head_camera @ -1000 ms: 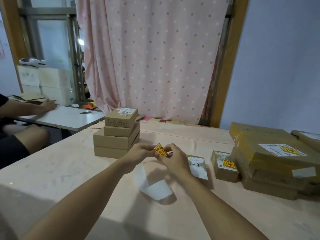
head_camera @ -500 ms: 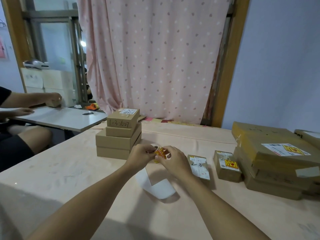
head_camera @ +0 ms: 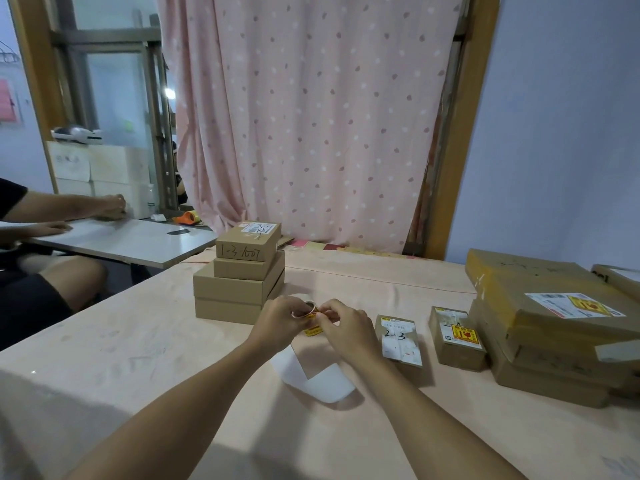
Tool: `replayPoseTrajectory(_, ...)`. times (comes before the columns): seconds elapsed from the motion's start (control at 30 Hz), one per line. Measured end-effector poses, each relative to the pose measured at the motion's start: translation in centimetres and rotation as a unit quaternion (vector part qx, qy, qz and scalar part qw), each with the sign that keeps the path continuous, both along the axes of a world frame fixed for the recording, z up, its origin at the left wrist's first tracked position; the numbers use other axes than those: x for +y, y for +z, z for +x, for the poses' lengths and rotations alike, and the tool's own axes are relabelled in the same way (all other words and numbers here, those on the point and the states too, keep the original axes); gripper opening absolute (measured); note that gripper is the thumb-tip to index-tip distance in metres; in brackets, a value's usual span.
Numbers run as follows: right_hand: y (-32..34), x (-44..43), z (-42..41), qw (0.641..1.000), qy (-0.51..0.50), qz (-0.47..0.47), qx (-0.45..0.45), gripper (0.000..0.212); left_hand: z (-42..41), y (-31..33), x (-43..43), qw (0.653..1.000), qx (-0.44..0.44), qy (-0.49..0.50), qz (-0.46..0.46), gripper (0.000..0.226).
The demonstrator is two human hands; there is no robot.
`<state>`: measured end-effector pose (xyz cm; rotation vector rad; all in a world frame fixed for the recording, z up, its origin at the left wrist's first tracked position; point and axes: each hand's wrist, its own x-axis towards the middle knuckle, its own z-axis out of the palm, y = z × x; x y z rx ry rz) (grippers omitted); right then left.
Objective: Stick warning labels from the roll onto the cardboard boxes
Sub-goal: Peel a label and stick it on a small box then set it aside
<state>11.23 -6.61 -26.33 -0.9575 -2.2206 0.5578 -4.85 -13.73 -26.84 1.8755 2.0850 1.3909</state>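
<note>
Where the hands meet: the left hand [head_camera: 282, 318] and right hand [head_camera: 348, 327] come together above the middle of the table [head_camera: 138, 341], just in front of the stack of boxes [head_camera: 239, 275].
Left hand grip: fingers curled round the roll of labels [head_camera: 306, 310], holding it clear of the table.
Right hand grip: thumb and forefinger pinched at the roll's right side on a yellow and red label [head_camera: 312, 330], which hangs just below the fingers; whether it is fully free of its backing cannot be told.
Roll position: between the two hands, off the table, its hollow core showing.
Backing strip [head_camera: 311, 374]: white and bare, hanging from the roll to the table and curling there, below the hands.
Stack: four brown cardboard boxes, broadest at the bottom; the top one bears a white shipping sticker and handwriting on its near side.
Box marked 2-3 [head_camera: 400, 339]: small, flat on the table, just beside the right hand; white sticker on top.
Small box [head_camera: 457, 339]: next along to the right, near but apart; a yellow and red warning label on its top face.
Large boxes [head_camera: 554, 327]: piled at the right end of the table, just beside the small box; the top one carries a shipping sticker overlapped by a yellow and red label.
Background: a pink dotted curtain [head_camera: 311, 116] behind the table; at the left a second person [head_camera: 52, 209] sits at a grey table [head_camera: 131, 239], both arms stretched over it, an orange tape dispenser [head_camera: 188, 217] at its far edge.
</note>
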Motion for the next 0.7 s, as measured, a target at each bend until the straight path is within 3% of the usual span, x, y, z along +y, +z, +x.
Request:
replayPoseTrajectory(0.2, -0.2, 0.4, 0.3, 1.000, -0.029, 0.001, 0.004, 0.013, 0.2, -0.6, 0.0, 0.999, 0.009, 0.022, -0.024, 0.001)
replayPoseTrajectory(0.37, -0.6, 1.7, 1.6, 0.996, -0.086, -0.007, 0.028, 0.009, -0.6, -1.7, 0.4, 0.996, 0.007, 0.052, -0.068, 0.003)
replayPoseTrajectory(0.63, -1.1, 3.2, 4.3, 0.976, -0.116, -0.113, 0.143, 0.017, 0.3, -3.8, 1.5, 0.976, 0.082, 0.121, -0.163, 0.033)
replayPoseTrajectory(0.7, -1.3, 3.5, 4.9, 0.968, -0.110, -0.139, 0.180, 0.017, 0.9, -4.0, 1.8, 0.970, 0.119, 0.114, -0.177, 0.031)
